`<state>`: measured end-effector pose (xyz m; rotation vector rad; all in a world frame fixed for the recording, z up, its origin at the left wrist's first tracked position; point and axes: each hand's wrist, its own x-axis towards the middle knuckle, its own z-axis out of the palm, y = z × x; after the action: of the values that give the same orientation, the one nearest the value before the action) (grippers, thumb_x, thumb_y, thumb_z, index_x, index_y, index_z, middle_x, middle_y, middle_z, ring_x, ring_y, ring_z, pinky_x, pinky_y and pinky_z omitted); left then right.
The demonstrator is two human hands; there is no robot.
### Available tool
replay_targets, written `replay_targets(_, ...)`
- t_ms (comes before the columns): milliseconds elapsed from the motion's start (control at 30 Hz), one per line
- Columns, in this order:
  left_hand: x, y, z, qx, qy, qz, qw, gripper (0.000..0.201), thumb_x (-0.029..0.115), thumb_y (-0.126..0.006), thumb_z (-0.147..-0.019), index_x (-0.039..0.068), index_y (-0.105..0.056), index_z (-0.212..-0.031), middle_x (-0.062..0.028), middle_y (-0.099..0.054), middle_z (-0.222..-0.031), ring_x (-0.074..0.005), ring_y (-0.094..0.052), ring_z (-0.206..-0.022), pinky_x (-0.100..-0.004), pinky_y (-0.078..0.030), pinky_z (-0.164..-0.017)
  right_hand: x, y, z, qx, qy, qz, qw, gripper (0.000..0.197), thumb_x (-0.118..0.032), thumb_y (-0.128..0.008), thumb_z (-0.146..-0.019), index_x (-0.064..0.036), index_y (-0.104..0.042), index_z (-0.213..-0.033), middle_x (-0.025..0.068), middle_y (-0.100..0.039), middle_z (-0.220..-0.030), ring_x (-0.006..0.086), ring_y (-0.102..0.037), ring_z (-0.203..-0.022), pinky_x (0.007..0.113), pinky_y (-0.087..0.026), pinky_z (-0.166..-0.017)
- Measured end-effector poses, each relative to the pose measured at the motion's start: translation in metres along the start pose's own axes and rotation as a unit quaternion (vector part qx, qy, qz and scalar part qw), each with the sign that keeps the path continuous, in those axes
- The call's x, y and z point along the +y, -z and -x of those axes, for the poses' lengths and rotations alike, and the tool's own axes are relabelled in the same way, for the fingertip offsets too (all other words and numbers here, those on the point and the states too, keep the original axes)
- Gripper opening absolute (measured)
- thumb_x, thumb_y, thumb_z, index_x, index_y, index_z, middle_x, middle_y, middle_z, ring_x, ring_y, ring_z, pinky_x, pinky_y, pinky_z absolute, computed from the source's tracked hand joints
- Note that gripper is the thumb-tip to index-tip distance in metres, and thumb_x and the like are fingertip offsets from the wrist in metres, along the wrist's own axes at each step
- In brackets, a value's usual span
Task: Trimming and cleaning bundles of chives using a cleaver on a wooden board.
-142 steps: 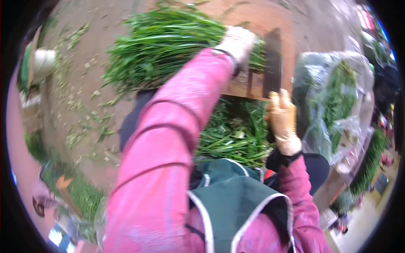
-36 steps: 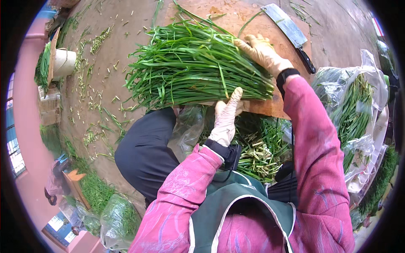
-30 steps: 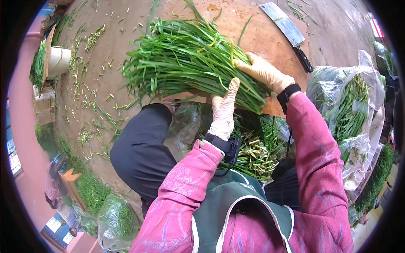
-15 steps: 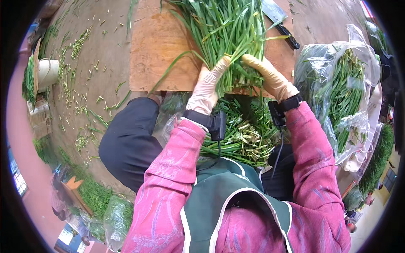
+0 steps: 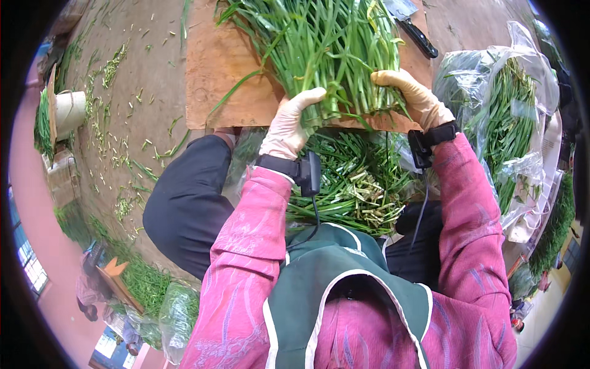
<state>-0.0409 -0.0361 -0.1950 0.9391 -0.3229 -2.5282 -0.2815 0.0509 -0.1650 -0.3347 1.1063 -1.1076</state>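
Note:
A thick bunch of garlic chives (image 5: 332,61), long flat green leaves with pale stem ends towards me, lies across a wooden board (image 5: 227,80). My left hand (image 5: 290,123), in a pale glove, wraps the bunch's left side near the stem ends, thumb on top. On the opposite side my right hand (image 5: 419,101), gloved too, grips the stems with its thumb on top. The fingers of both hands are partly hidden beneath the bunch. A knife with a black handle (image 5: 418,38) lies on the board's far right, its blade partly under the leaves.
Cut stems and leaves (image 5: 362,190) are heaped between my legs, below the board. To the right, a clear plastic bag (image 5: 467,86) holds more chives. Trimmed bits (image 5: 101,147) litter the floor at left, near a white cylindrical container (image 5: 70,114). Filled bags (image 5: 178,313) stand lower left.
My hands have moved apart, and the bunch between them has spread wider and flatter. Its stem ends are now more evenly lined up near the board's front edge.

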Motion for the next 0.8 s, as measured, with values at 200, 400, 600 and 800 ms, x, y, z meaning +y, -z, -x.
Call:
replay_targets(200,-0.020,-0.019,-0.008,0.021,-0.103,-0.126,0.986,0.073,-0.003,-0.075,-0.075,0.011,-0.042,-0.138,-0.0040,-0.060,-0.120,-0.0171,-0.061,-0.105,-0.0332,-0.050,-0.091,0.017,-0.040,-0.005,-0.008,-0.025,-0.038,0.999,0.031,-0.017,-0.069,-0.084,-0.0014,-0.062,-0.111,0.0061,-0.067,-0.096,0.0149,-0.065,-0.085,0.039,-0.057,-0.076)
replay_targets(400,-0.020,-0.024,-0.008,0.075,-0.117,-0.122,0.983,0.037,-0.001,-0.070,-0.077,0.000,-0.061,-0.113,-0.0085,-0.068,-0.101,-0.0200,-0.067,-0.086,-0.0352,-0.058,-0.078,0.013,-0.029,-0.006,0.002,0.007,0.021,1.000,0.031,-0.015,-0.068,-0.084,-0.0003,-0.061,-0.111,0.0067,-0.067,-0.093,0.0151,-0.065,-0.083,0.035,-0.056,-0.073)
replay_targets(600,-0.003,0.000,0.005,0.065,-0.055,-0.047,0.995,0.025,0.003,-0.065,-0.081,-0.005,-0.061,-0.104,-0.0146,-0.069,-0.091,-0.0259,-0.069,-0.079,-0.0386,-0.059,-0.073,-0.006,0.026,0.000,0.082,0.093,0.257,0.959,0.050,-0.012,-0.072,-0.073,-0.0008,-0.056,-0.119,0.0047,-0.063,-0.104,0.0146,-0.058,-0.094,0.029,-0.047,-0.086)
replay_targets(800,0.015,-0.001,0.020,0.020,-0.018,0.020,0.999,0.021,0.004,-0.061,-0.085,-0.007,-0.060,-0.102,-0.0196,-0.068,-0.091,-0.0291,-0.069,-0.078,-0.0391,-0.060,-0.068,-0.004,0.037,0.000,0.220,0.084,0.507,0.829,0.078,-0.024,-0.077,-0.067,-0.0042,-0.041,-0.133,0.0182,-0.061,-0.117,0.0281,-0.058,-0.110,0.035,-0.044,-0.094)
